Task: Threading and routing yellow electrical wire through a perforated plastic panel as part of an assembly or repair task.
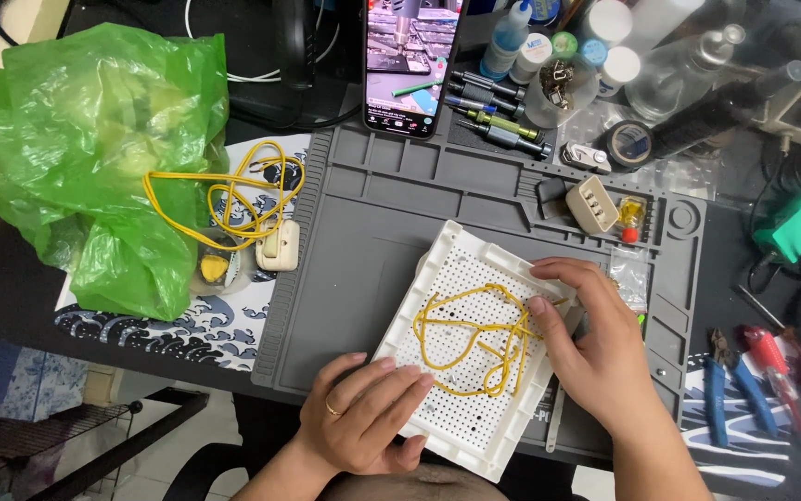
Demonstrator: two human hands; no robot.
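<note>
A white perforated tray lies tilted on the grey work mat. A tangle of thin yellow wire rests in it. My left hand, with a ring on one finger, grips the tray's near left edge, fingers laid on the perforated surface. My right hand reaches over the tray's right side, and its fingertips pinch the yellow wire near the right rim.
A crumpled green plastic bag and more yellow wire with a white plug lie left. A phone stands at the back by screwdrivers, bottles and tape. Blue pliers and a red tool lie right.
</note>
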